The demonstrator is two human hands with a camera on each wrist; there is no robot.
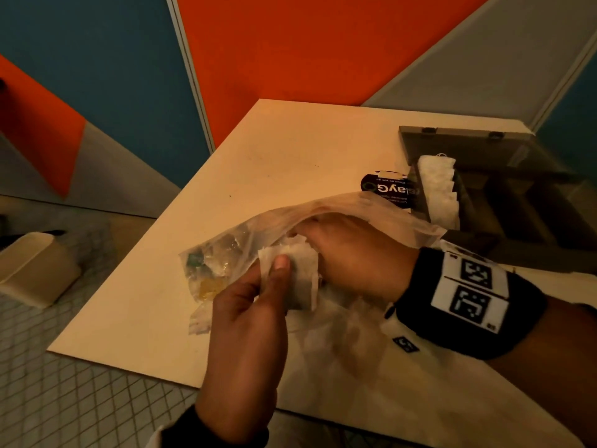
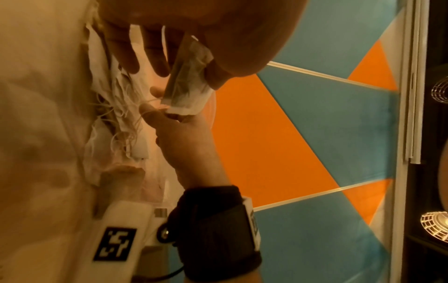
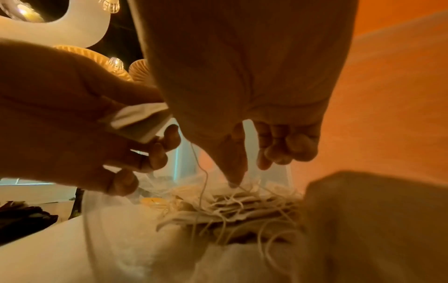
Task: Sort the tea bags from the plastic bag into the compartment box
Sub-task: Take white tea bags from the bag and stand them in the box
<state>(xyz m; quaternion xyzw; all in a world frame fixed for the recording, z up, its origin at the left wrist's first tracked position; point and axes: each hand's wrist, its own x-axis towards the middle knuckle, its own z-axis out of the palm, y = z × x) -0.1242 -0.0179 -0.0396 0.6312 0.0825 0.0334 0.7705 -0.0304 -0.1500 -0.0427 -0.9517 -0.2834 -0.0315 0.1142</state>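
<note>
At a pale table [image 1: 290,147], a person works through a clear plastic bag [image 1: 326,208] of tea bags, going from the left of the scene to the right. Farthest left, the bag's closed end holds a few coloured packets [image 1: 206,273], green and yellow, too crumpled to count. Next comes the left hand [image 1: 248,321], thumb pressing a small stack of white tea bags [image 1: 297,273] against the fingers; the stack looks like two or three, though the edges overlap too much for a firm count. The right hand [image 1: 352,257] is inside the bag's mouth, and the right wrist view shows its fingertips [image 3: 234,178] reaching down to a loose heap of tea bags [image 3: 232,208] tangled in their strings, fingers partly curled but not clearly gripping anything yet. Behind it lies one dark label [image 1: 387,189], and at far right one open compartment box [image 1: 504,202], with one compartment filled by a row of roughly ten white tea bags [image 1: 439,192] standing on edge (the other compartments appear dark and empty). To do this step well, the right hand would best lift one tea bag by its body, not its string, since the strings look knotted and could drag several out together; the left should keep its stack squared so it drops neatly into the box.
</note>
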